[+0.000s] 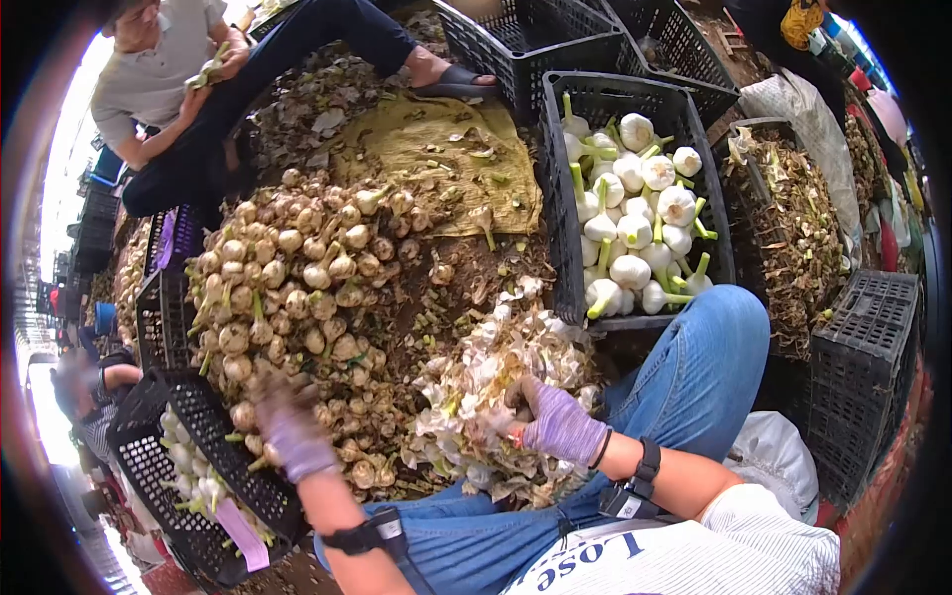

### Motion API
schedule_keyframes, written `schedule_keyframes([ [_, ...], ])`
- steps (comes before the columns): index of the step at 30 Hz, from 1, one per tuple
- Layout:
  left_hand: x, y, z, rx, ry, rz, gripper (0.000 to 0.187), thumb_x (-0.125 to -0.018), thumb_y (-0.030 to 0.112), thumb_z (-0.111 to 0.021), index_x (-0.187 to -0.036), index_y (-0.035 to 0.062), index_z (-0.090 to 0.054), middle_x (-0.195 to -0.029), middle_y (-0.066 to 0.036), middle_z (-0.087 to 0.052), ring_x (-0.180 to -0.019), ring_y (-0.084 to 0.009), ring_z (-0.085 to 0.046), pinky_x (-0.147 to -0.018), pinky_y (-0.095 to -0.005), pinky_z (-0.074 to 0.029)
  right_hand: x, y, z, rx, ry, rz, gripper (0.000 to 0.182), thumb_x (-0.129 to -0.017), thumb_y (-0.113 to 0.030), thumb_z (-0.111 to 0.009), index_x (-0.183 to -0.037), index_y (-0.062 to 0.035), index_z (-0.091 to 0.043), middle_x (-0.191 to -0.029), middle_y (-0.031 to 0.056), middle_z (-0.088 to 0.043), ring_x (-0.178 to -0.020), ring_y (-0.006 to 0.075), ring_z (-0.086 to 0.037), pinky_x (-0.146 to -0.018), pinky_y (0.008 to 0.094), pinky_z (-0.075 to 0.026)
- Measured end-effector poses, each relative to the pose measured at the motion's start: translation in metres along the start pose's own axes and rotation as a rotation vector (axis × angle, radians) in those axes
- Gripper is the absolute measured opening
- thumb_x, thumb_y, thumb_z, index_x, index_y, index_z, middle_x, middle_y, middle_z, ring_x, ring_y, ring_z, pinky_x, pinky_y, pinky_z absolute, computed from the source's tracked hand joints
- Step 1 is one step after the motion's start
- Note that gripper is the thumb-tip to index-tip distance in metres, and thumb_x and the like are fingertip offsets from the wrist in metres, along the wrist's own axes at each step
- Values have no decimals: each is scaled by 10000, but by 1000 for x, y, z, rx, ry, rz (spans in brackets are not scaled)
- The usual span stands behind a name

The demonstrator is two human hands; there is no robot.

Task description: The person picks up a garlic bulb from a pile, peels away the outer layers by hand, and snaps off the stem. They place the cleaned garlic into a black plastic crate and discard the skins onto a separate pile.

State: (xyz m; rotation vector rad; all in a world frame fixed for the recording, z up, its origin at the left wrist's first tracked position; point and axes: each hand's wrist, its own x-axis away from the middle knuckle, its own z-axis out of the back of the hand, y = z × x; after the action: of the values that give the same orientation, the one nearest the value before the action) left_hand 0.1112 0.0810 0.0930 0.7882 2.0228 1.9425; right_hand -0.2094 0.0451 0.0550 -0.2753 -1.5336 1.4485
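My left hand (295, 428), in a purple knit glove soiled at the fingers, reaches to the near edge of a large heap of unpeeled garlic bulbs (297, 263). Motion smears its fingers, so whether it grips a bulb does not show. Over a mound of loose garlic skins (496, 387) is my right hand (560, 421), gloved the same way. Its fingers are curled in, with a small reddish bit at their tips that I cannot make out. Ahead, a black crate (645, 322) holds white cleaned garlic bulbs (630, 228) with green stems.
At the lower left a black crate (149, 451) holds more white garlic and a pink strip (243, 535). A person (164, 79) sits at the upper left, handling garlic. A yellow sack (436, 164) lies flat beyond the heap. Stacked crates (863, 377) stand right.
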Motion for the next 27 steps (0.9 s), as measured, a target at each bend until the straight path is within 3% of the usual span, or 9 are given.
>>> schedule_keyframes([
  [2,4,-45,-69,-245,-103,151,422,-764,60,-643,-1167,94,-524,-1108,-96,-534,-1072,-186,-481,-867,-302,-442,-9,15,-2,-53,10,39,381,-717,-242,-717,-947,-23,-507,-710,33,-504,-651,101,-443,-595,255,-411],
  [6,-56,-195,-125,-656,-677,61,466,-711,33,-623,-1166,96,-542,-1301,-152,-406,-1132,-267,-457,-968,-323,-354,-22,9,15,-208,-2,81,333,-779,-184,-620,-1043,-9,-519,-862,105,-547,-814,154,-527,-736,290,-445],
  [8,-53,-220,-167,-1202,-720,-248,479,-682,90,-651,-1151,105,-554,-1343,-185,-344,-1152,-335,-444,-973,-332,-357,-30,23,17,-243,7,58,353,-806,-222,-585,-1071,0,-515,-922,138,-561,-874,199,-556,-789,309,-445],
  [12,-58,-232,-222,-1643,-642,96,576,-701,193,-696,-1232,143,-479,-1387,-191,-263,-1157,-361,-440,-948,-344,-405,-37,23,21,-302,-9,24,321,-828,-178,-565,-1093,-4,-517,-1034,144,-565,-937,194,-555,-834,302,-435],
  [13,-71,-243,-218,-1502,-588,216,630,-699,206,-714,-1259,132,-434,-1378,-185,-277,-1145,-362,-449,-936,-350,-419,-38,29,16,-361,-19,7,317,-829,-166,-562,-1098,-6,-517,-1025,138,-570,-936,189,-552,-835,299,-434],
  [17,-62,-252,-180,-1383,-372,-207,638,-660,106,-743,-1209,46,-425,-1209,-204,-451,-1008,-296,-542,-859,-348,-454,-38,30,14,-280,27,7,310,-821,-148,-549,-1099,-14,-518,-1007,150,-578,-947,243,-554,-841,322,-433],
  [19,-39,-215,-164,-762,-515,48,599,-655,62,-744,-1163,0,-434,-1084,-145,-519,-916,-202,-552,-802,-300,-469,-34,26,9,-294,88,21,315,-817,-157,-541,-1104,-29,-517,-1008,170,-573,-950,309,-556,-833,349,-433],
  [24,64,-97,-114,-231,-680,340,642,-642,54,-764,-1184,-39,-431,-1076,-103,-529,-922,-160,-534,-810,-267,-462,-19,2,9,-399,156,193,345,-870,-220,-516,-1147,-16,-519,-1081,119,-573,-1001,187,-541,-879,302,-409],
  [27,115,-51,-86,-343,-806,95,764,-603,144,-805,-1223,-52,-405,-1145,-124,-514,-1034,-186,-510,-886,-310,-429,-6,-10,4,-711,6,223,464,-858,-318,-562,-1172,15,-493,-1080,105,-564,-990,143,-519,-865,272,-409],
])
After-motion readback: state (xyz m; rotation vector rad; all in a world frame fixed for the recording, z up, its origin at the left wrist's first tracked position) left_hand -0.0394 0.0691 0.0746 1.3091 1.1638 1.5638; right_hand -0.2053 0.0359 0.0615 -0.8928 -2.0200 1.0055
